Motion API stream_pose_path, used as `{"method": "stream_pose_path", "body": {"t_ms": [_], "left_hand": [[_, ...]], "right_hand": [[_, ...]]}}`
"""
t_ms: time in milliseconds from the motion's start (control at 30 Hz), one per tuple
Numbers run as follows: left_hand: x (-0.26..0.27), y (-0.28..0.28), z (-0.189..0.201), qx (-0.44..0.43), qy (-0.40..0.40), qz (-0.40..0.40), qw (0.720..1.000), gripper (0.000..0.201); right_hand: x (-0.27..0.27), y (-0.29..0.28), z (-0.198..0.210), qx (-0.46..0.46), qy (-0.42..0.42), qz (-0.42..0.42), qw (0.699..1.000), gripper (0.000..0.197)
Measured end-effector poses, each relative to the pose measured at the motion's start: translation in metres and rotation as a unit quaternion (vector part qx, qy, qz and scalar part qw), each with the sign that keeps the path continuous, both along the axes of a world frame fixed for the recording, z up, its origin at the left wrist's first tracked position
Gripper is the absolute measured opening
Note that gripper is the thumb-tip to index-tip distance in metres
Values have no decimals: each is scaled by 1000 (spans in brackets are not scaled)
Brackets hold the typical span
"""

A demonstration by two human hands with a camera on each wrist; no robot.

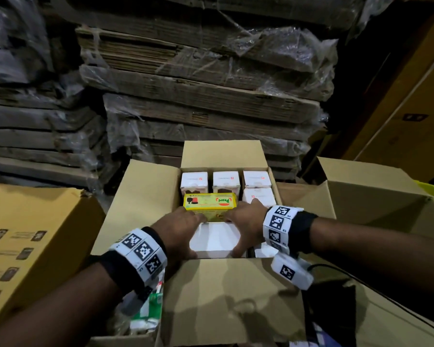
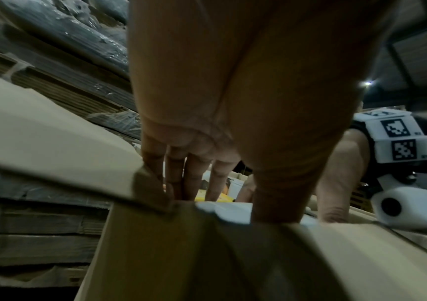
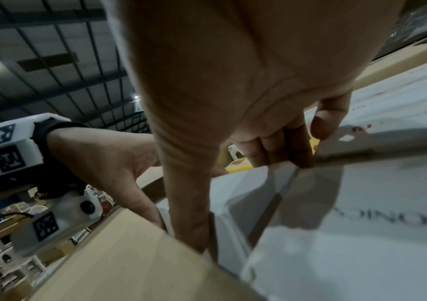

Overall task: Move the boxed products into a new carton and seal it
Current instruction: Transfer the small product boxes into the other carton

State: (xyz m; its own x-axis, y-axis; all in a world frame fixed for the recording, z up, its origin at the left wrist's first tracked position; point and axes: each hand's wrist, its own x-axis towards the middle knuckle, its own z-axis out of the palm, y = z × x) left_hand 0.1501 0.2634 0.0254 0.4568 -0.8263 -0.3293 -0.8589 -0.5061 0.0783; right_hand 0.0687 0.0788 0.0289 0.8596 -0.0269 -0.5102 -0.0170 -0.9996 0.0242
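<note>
White box [image 1: 212,240], plain-topped, gripped by left hand [image 1: 178,227] and right hand [image 1: 246,221] in carton [image 1: 140,196].

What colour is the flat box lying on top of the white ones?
Yellow box, with red and green print; clearest in the head view.

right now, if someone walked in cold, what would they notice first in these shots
First, the two hands, left hand and right hand, reaching into the open carton at centre and gripping a white box from either side. Next, the bright yellow box just beyond their fingers, standing out among the white boxed products along the far wall. Behind it all rise plastic-wrapped stacks of flattened cardboard.
</note>
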Motion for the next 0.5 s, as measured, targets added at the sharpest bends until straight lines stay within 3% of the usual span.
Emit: {"method": "stream_pose_path", "body": {"t_ms": [100, 300, 500], "left_hand": [[1, -7, -5, 25, 12, -12, 1000, 76], [1, -15, -8, 58, 11, -12, 998, 68], [1, -15, -9, 70, 15, -14, 997, 59]], "right_hand": [[5, 1, -5, -20, 18, 16, 1000, 96], [14, 12, 1, -62, 53, 68, 994, 81], [15, 6, -2, -2, 88, 68, 994, 76]]}}
